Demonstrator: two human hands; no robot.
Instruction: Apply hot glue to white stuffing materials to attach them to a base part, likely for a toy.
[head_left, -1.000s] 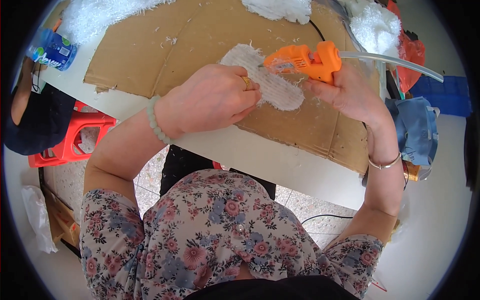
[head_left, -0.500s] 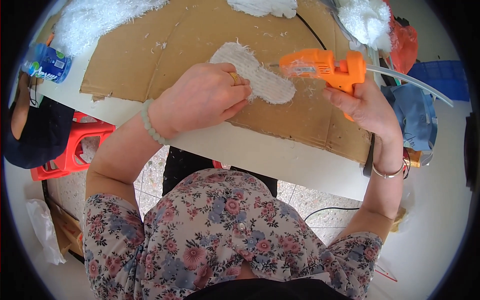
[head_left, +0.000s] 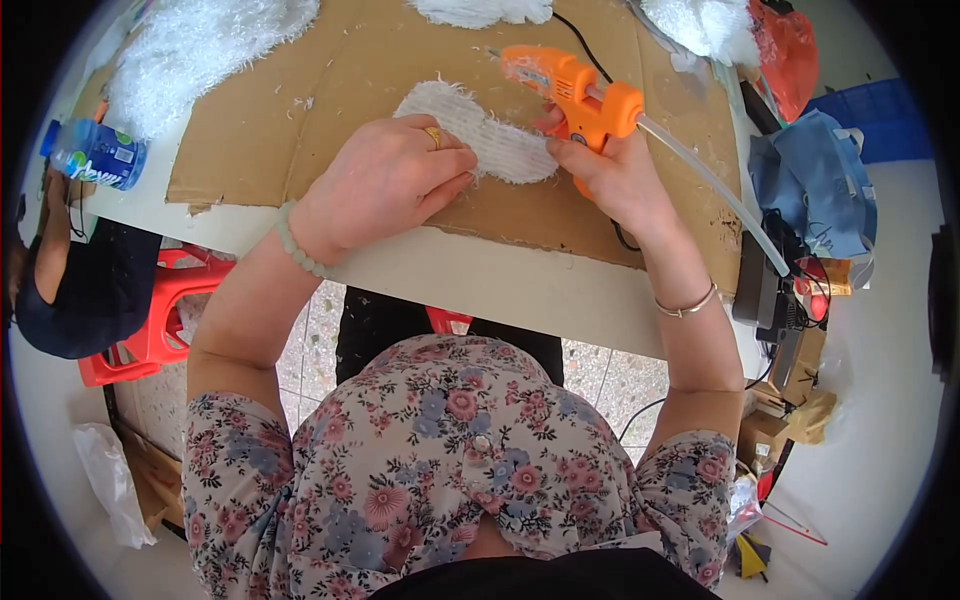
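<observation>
A white, fuzzy-edged fabric piece (head_left: 515,150), shaped like a shoe sole, lies on the brown cardboard sheet (head_left: 390,55). My left hand (head_left: 395,180) is closed at its near left edge, with fingers pinching it against the cardboard; the fingertips are partly hidden. In my right hand (head_left: 615,180) is an orange hot glue gun (head_left: 580,95), gripped by its handle. Its nozzle points up and to the left, beyond the far side of the fabric piece and apart from it. A translucent glue stick (head_left: 710,190) sticks out of the gun's back end.
Piles of white fluffy material (head_left: 195,65) lie along the far side. A plastic bottle (head_left: 100,153) stands at the left edge near another person's arm (head_left: 52,235) and a red stool (head_left: 180,300). At right are a blue bag (head_left: 815,185), cables and a blue crate (head_left: 875,120).
My right hand has carried the glue gun left and farther away, and its nozzle now angles more upward. My left hand still pinches the fabric piece. The whole view has shifted slightly.
</observation>
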